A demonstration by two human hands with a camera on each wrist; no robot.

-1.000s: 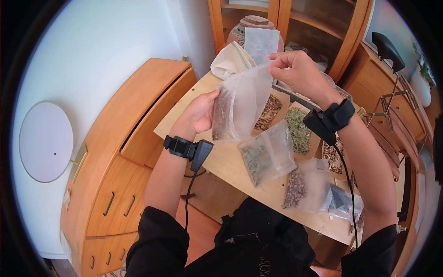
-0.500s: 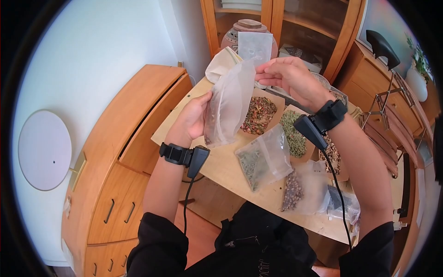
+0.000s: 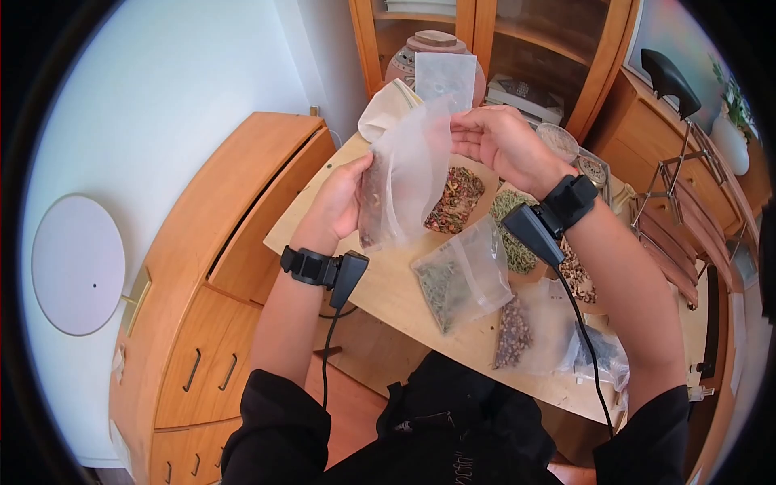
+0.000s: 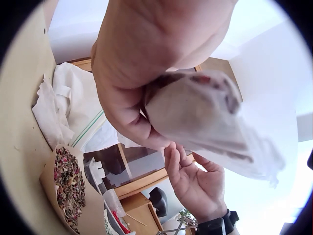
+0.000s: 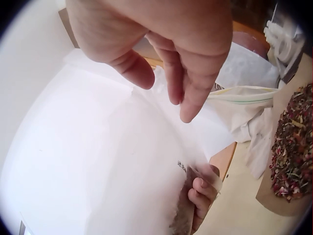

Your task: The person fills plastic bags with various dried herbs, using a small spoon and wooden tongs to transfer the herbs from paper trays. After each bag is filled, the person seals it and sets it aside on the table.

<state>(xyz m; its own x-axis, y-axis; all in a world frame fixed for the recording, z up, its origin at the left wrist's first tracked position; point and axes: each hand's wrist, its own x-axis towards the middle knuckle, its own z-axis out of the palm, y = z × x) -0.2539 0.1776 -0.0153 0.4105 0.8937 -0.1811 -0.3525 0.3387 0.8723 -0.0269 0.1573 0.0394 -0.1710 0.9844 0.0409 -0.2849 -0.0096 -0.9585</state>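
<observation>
A translucent white bag (image 3: 412, 174) stands upright over the table, with dark reddish dried bits low inside it. My left hand (image 3: 341, 202) grips its lower left side, thumb on the near face; in the right wrist view the curled fingertips (image 5: 199, 188) show against the bag's filled part. At the bag's upper edge is my right hand (image 3: 508, 147), its fingers loosely extended. The right wrist view shows that thumb (image 5: 137, 73) apart from the fingers, close over the bag's mouth.
Dried red petal mix (image 3: 458, 202) and green herbs (image 3: 517, 242) lie in brown paper trays. Nearer me are a bag of green herbs (image 3: 449, 283) and a bag of brown bits (image 3: 517, 331). A cream cloth pouch (image 3: 386, 113) and a round jar (image 3: 440, 40) stand behind.
My right hand pinched the bag's upper corner, then let go and drew slightly away. Its fingers are now back at the bag's edge. My left hand has kept its grip.
</observation>
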